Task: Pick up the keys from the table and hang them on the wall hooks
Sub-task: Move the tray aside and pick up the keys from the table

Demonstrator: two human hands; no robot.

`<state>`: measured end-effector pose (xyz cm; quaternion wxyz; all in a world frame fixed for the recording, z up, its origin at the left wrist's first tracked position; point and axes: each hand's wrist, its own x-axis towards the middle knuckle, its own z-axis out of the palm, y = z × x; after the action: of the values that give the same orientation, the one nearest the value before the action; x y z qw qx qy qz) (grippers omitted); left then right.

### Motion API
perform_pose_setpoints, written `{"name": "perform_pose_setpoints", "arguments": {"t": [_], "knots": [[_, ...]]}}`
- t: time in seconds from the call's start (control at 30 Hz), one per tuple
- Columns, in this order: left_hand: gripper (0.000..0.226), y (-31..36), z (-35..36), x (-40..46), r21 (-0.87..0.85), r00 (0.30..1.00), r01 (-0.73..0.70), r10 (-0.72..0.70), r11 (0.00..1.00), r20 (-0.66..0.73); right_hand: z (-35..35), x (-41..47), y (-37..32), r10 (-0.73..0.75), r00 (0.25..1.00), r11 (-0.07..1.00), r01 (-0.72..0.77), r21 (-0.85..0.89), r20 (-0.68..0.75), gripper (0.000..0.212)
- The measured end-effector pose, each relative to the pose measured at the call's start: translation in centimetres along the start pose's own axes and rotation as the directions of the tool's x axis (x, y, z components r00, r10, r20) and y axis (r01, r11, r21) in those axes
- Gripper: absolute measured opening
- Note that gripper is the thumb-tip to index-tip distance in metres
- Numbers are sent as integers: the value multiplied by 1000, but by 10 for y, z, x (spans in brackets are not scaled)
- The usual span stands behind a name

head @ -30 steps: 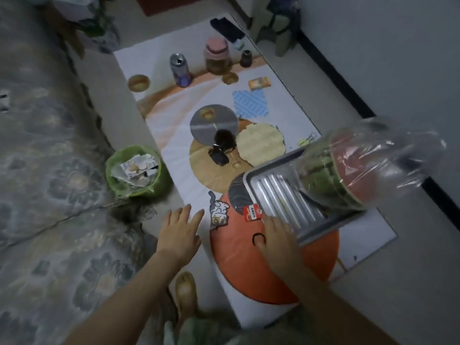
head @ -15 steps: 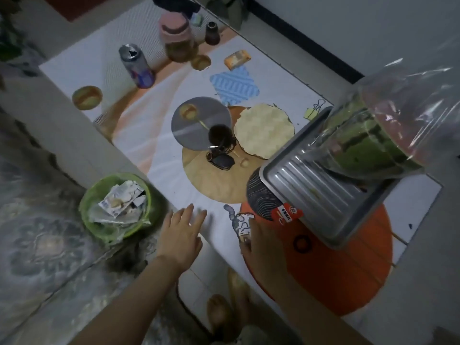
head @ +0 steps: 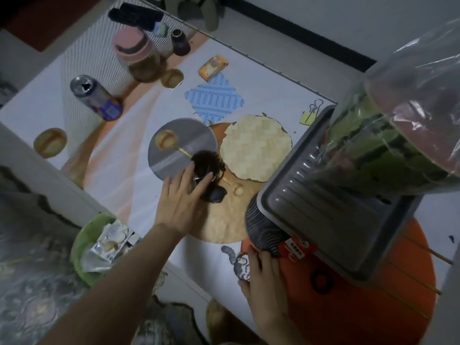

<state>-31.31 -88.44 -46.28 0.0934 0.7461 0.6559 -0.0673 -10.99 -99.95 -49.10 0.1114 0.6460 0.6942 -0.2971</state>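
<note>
Keys sit on the table, a dark bunch with a black fob and a fuzzy dark pompom, lying where the grey printed disc meets the tan printed circle on the tablecloth. I see my left hand reached over them, fingers spread and loose, tips touching the bunch's near-left side, not closed round it; looks like contact only, nothing lifted. My right hand lies flat at the near table edge on the orange printed circle, palm down, fingers relaxed, holding nothing, just beside the near corner of the metal baking tray. Tray is right of the keys, close to them but apart, and carries a half watermelon in clear plastic wrap at its far right end. Woven round coaster just beyond the keys to the right, almost touching the pompom. Blue patterned square farther back. Yellow binder clip near the tray's far corner. Open drinks can at back left, jar with pink lid behind it, small dark bottle near the jar, orange packet right of that. Green bin with wrappers on the floor left of my left forearm. No wall hooks in this view
</note>
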Motion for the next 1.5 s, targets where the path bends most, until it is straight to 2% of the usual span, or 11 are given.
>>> {"name": "perform_pose_setpoints", "arguments": {"t": [0.17, 0.23, 0.33, 0.47, 0.63, 0.83, 0.93, 1.07, 1.23, 1.37, 1.5], "knots": [[88, -3, 8, 45, 37, 994, -52, 48, 998, 100, 4, 4, 1, -2, 1000, 1000, 2, 6, 19, 80], [83, -6, 14, 52, 57, 982, -53, 42, 997, 184, 4, 4, 1, -7, 1000, 1000, 7, -3, 20, 84], [55, -13, 21, 47, 40, 975, -9, 0, 999, 220, 5, 2, -1, 8, 1000, 1000, -8, 0, 11, 84], [67, -21, 21, 30, -101, 956, 94, -61, 990, 287, 6, 2, -1, 38, 998, 998, -36, 47, -49, 75], [78, -27, 22, 5, -232, 965, 158, -99, 960, 244, 5, -1, -2, 92, 986, 991, -77, 113, -139, 66], [59, -17, 21, -40, -457, 957, 288, -235, 842, 170, 5, -6, 4, 58, 977, 975, -11, 223, -204, 57], [53, -8, 21, -63, -594, 932, 360, -312, 720, 186, 4, -10, 4, 57, 975, 962, 4, 273, -216, 54], [27, 5, 24, -87, -617, 834, 552, -396, 562, 385, 3, -16, 4, 119, 958, 920, -8, 391, -260, 47], [19, 14, 24, -107, -694, 625, 716, -373, -78, 686, -2, -18, 6, 181, 950, 873, -36, 487, -254, 35], [37, 21, 21, -124, -680, 639, 675, -233, -286, 733, -11, -23, 13, 306, 924, 793, -115, 598, -228, 19], [45, 30, 9, -134, -694, 686, 635, -165, -340, 708, -26, -32, 20, 378, 902, 738, -156, 657, -210, 22]]}}
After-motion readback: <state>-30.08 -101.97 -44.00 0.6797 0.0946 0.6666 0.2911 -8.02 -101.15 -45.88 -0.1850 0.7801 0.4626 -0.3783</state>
